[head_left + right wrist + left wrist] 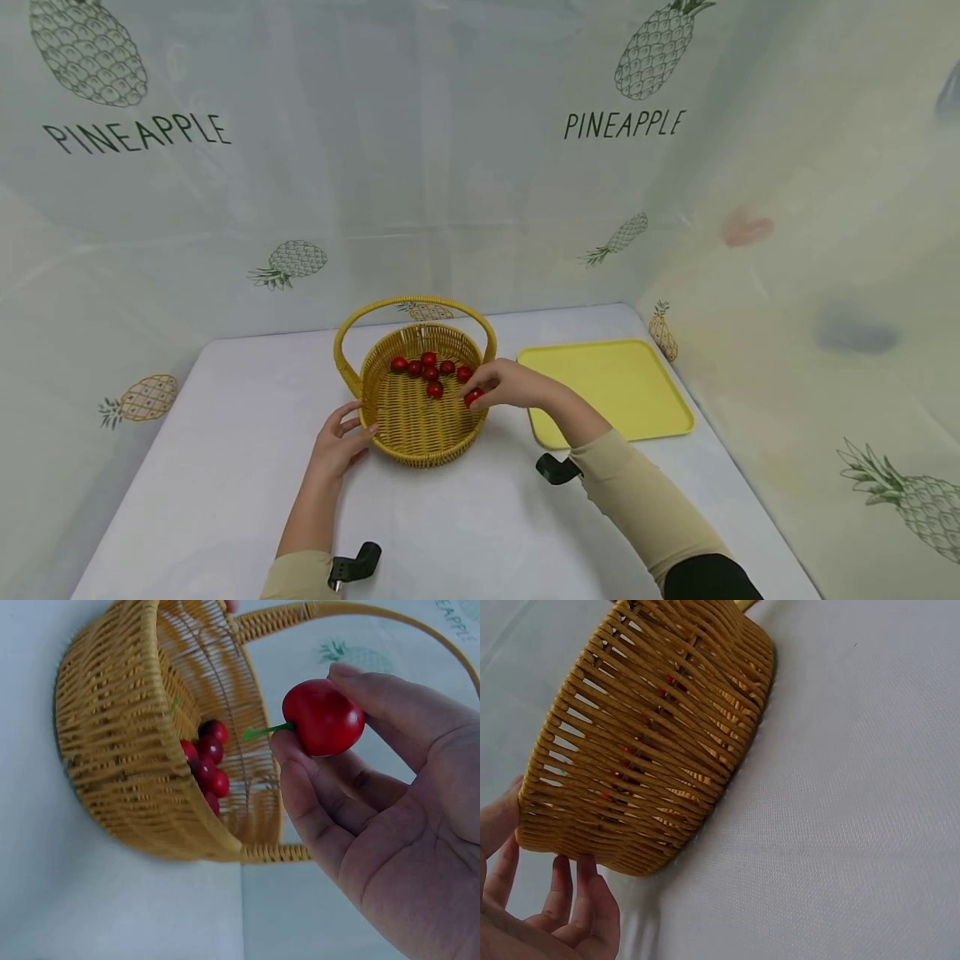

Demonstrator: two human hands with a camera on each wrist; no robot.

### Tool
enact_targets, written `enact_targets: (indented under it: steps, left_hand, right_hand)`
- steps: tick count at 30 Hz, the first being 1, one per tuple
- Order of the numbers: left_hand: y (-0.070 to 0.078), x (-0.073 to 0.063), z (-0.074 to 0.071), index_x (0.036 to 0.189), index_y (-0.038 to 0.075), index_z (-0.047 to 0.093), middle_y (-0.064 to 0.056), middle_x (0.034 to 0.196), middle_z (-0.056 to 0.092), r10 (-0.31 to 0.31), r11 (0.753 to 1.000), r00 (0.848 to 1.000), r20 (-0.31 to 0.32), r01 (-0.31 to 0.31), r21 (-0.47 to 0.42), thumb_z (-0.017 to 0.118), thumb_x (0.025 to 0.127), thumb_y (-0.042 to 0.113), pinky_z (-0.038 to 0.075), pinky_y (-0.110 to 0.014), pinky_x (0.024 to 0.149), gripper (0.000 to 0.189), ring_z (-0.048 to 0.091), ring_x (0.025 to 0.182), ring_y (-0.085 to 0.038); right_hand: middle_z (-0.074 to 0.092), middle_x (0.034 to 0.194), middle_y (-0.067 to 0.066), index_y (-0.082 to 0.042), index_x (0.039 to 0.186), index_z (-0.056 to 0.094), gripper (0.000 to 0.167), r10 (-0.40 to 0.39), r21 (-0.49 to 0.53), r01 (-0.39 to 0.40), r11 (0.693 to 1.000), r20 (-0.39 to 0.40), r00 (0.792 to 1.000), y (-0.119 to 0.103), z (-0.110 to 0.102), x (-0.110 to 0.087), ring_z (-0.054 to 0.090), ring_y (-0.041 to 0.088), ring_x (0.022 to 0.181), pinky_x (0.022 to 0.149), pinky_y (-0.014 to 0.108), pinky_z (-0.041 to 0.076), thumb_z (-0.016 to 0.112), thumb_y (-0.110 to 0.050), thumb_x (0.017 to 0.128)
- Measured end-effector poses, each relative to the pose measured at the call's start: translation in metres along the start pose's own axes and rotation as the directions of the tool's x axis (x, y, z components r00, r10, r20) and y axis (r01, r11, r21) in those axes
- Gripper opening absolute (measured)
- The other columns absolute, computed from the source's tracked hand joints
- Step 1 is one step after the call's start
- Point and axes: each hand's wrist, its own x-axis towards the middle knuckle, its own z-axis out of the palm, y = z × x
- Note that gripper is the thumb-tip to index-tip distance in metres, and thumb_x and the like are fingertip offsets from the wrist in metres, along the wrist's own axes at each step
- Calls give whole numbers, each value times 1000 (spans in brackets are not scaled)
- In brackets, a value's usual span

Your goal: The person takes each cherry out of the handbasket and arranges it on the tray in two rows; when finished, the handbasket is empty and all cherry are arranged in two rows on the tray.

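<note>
A woven basket (423, 457) with a tall arched handle stands on the white table. Several red cherries (430, 374) lie in its far half. My left hand (339, 443) holds the basket at its left side, the thumb over the rim and the other fingers against the outer wall (641, 750). Between thumb and fingertips, my right hand (517, 385) pinches one red cherry (326, 718) at the basket's right rim. In the right wrist view that cherry's green stem (266, 731) points toward the basket opening.
To the basket's right lies a yellow tray (611, 387), partly behind my right forearm. A pale curtain (450, 183) printed with pineapples hangs behind the table and along its sides. Each wrist carries a small black camera (356, 564).
</note>
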Motion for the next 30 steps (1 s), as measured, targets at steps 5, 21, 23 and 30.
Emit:
enact_targets:
  steps: [5, 21, 23, 30]
  left_hand:
    - [-1, 1, 0, 147, 15, 40, -19, 138, 43, -4, 1000, 1000, -7, 4, 3, 70, 91, 10, 47, -41, 85, 64, 58, 95, -14]
    - [0, 2, 2, 147, 17, 40, -17, 139, 43, -14, 1000, 1000, -8, 14, -3, 71, 90, 11, 47, -41, 86, 65, 57, 99, -17]
    - [0, 2, 2, 146, 17, 40, -17, 139, 43, -12, 1000, 1000, -12, 12, -2, 71, 90, 11, 47, -42, 86, 64, 57, 99, -17]
    - [1, 2, 1, 146, 17, 41, -16, 139, 43, -12, 1000, 1000, -9, 12, -4, 71, 90, 10, 47, -41, 88, 64, 57, 102, -18]
  right_hand:
    - [68, 104, 0, -9, 113, 73, 21, 28, 58, -27, 998, -26, 999, 7, -6, -13, 62, 16, 88, 74, 31, 51, 68, -12, 92]
    - [66, 112, 5, -9, 118, 70, 25, 146, 78, -138, 987, -113, 983, 32, -31, -41, 64, 21, 94, 82, 36, 50, 65, -12, 94]
    - [66, 113, 6, -8, 121, 68, 28, 163, 93, -152, 984, -120, 979, 39, -33, -42, 65, 24, 95, 83, 38, 51, 64, -12, 94]
    - [66, 112, 10, 1, 125, 63, 34, 204, 107, -190, 976, -143, 968, 61, -40, -46, 65, 20, 92, 87, 42, 50, 60, -8, 92]
